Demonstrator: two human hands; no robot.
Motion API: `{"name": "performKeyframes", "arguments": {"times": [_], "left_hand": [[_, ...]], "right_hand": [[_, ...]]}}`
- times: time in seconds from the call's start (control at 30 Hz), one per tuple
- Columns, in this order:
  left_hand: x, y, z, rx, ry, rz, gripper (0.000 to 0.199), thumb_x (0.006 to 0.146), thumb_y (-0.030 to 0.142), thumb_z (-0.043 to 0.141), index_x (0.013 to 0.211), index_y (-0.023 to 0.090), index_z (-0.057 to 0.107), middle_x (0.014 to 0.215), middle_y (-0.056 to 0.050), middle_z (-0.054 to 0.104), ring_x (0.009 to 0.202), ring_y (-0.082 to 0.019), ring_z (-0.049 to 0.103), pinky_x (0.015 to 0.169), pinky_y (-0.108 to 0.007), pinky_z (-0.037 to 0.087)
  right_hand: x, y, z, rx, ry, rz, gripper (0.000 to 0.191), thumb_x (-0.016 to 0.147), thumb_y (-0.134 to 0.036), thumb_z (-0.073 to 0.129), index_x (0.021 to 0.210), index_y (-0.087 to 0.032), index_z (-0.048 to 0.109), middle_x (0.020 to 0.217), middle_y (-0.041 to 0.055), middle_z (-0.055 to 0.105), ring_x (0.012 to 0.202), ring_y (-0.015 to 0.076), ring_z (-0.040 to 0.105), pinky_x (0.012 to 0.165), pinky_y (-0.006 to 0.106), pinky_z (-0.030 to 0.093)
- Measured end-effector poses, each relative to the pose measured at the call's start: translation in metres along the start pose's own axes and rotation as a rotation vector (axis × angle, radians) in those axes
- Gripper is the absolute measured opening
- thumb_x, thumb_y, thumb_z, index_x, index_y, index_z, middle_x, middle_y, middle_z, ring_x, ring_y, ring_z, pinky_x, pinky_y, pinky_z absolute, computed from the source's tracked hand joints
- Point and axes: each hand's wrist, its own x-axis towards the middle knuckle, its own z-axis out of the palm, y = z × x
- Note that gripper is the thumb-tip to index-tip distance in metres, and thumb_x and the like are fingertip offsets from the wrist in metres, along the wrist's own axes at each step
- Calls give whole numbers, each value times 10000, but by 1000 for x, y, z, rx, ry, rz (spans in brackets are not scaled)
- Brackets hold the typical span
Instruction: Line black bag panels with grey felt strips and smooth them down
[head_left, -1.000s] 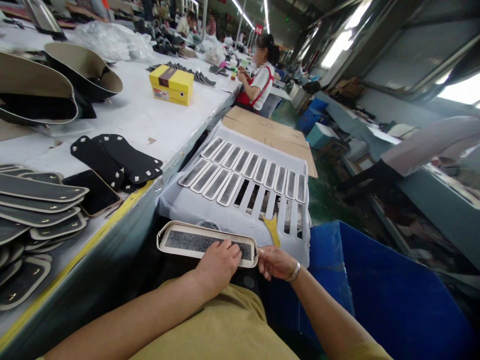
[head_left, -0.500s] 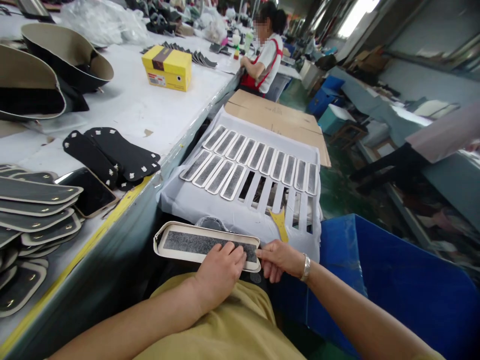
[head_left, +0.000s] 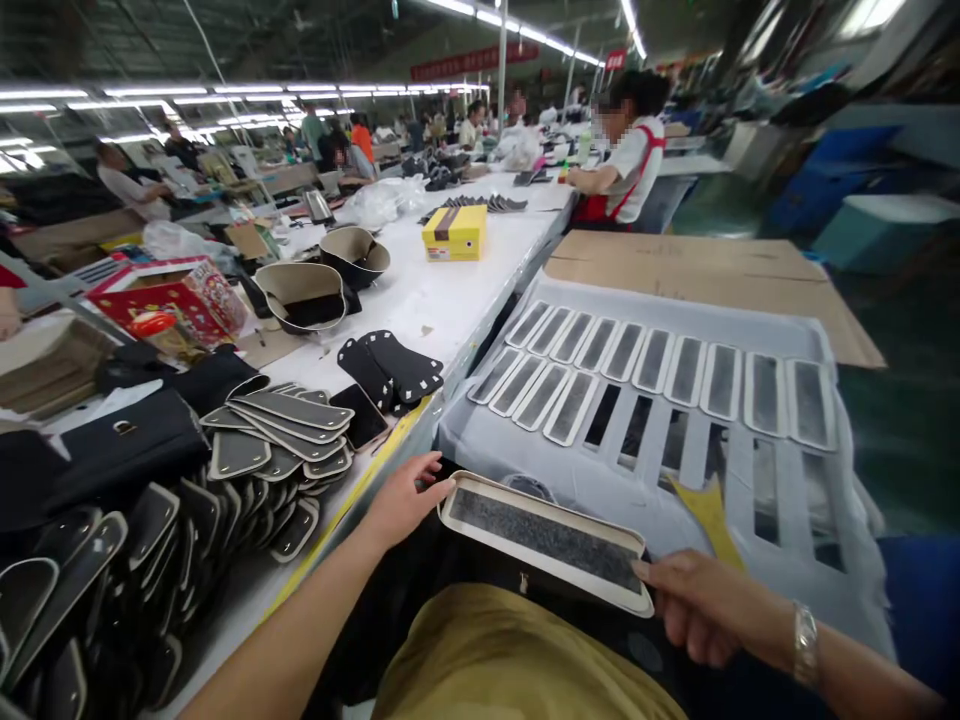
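Note:
A long bag bottom panel (head_left: 540,535) with rounded corners, cream rim and dark grey middle lies across my lap, tilted down to the right. Black material with a small metal clasp (head_left: 523,582) shows under it. My right hand (head_left: 701,605), with a metal bracelet at the wrist, pinches the panel's right end between thumb and finger. At the opposite end is my left hand (head_left: 409,497), fingers stretched out and thumb tip at the corner; whether it touches, I cannot tell. Beyond, grey-centred strips (head_left: 622,350) lie in two rows on a slotted, cloth-covered frame (head_left: 487,435).
A yellow forked piece (head_left: 709,515) lies on the frame. Cardboard (head_left: 697,260) lies behind it. On the white table (head_left: 405,290) are stacked dark flaps (head_left: 285,420), black panels (head_left: 397,365), a yellow box (head_left: 454,235) and open bag bodies (head_left: 300,297). A co-worker (head_left: 634,165) sits beyond.
My left hand has left the panel's middle and moved to its left end, fingers opening. The right hand keeps its pinch. The camera view has lifted and swung left.

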Motion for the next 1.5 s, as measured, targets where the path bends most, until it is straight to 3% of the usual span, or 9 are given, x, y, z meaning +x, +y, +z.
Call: {"name": "performKeyframes", "arguments": {"times": [0.13, 0.27, 0.43, 0.6, 0.87, 1.03, 1.2, 1.37, 1.5], "left_hand": [[25, -7, -5, 131, -296, 122, 392, 835, 367, 471, 1162, 176, 573, 1084, -45, 636, 939, -174, 587, 841, -265, 445], [34, 5, -4, 506, -440, 215, 383, 884, 331, 341, 821, 161, 679, 826, -41, 668, 786, -173, 597, 738, -255, 444], [32, 16, 3, 625, -381, 180, 323, 866, 226, 328, 870, 146, 640, 889, -71, 645, 857, -190, 583, 789, -284, 425], [37, 17, 8, 687, -429, 152, 277, 825, 176, 366, 767, 121, 631, 838, -106, 644, 829, -218, 592, 803, -328, 429], [31, 15, 4, 562, -468, 102, 285, 849, 242, 372, 820, 128, 632, 848, -75, 646, 845, -202, 584, 805, -307, 430], [19, 8, -11, 367, -532, -59, 467, 882, 444, 289, 842, 124, 627, 665, -22, 623, 623, -131, 595, 570, -212, 469], [7, 3, -10, 77, -447, -385, 403, 769, 497, 460, 666, 129, 588, 610, -19, 596, 568, -135, 596, 527, -238, 503], [13, 5, 0, 139, -408, -418, 285, 733, 359, 497, 559, 139, 544, 529, -13, 581, 525, -141, 591, 515, -239, 497], [16, 10, 2, 144, -446, -449, 328, 778, 395, 440, 616, 141, 571, 567, -16, 612, 559, -143, 609, 533, -228, 492]], "right_hand": [[0, -1, -1, -8, -36, 15, 500, 775, -605, 492, 643, -125, 539, 520, 60, 611, 352, 86, 531, 304, 137, 382], [-3, -2, 2, -30, -42, 25, 526, 819, -590, 420, 660, -110, 566, 587, 102, 647, 374, 103, 560, 317, 156, 415], [-4, -6, 1, -32, -65, 53, 518, 821, -576, 424, 635, -115, 569, 602, 101, 651, 365, 87, 546, 314, 142, 402], [-3, -10, -4, -6, -125, 74, 454, 833, -525, 438, 659, -126, 567, 572, 75, 636, 357, 82, 531, 308, 137, 389], [-7, -5, -2, -2, -139, 29, 466, 873, -482, 372, 642, -119, 553, 567, 85, 625, 348, 74, 512, 313, 138, 374], [-10, -6, -2, 44, -97, 23, 459, 901, -450, 325, 658, -127, 541, 563, 71, 618, 359, 72, 514, 321, 138, 374], [-9, -9, -4, 25, -102, 12, 435, 881, -454, 371, 647, -132, 546, 564, 77, 634, 352, 79, 518, 308, 138, 370], [-4, -5, -7, -12, -120, 9, 446, 857, -484, 400, 637, -131, 563, 580, 98, 653, 354, 89, 527, 306, 148, 384], [0, -2, -11, -34, -149, 0, 472, 856, -507, 384, 651, -129, 577, 591, 108, 659, 359, 96, 535, 321, 162, 405]]}}
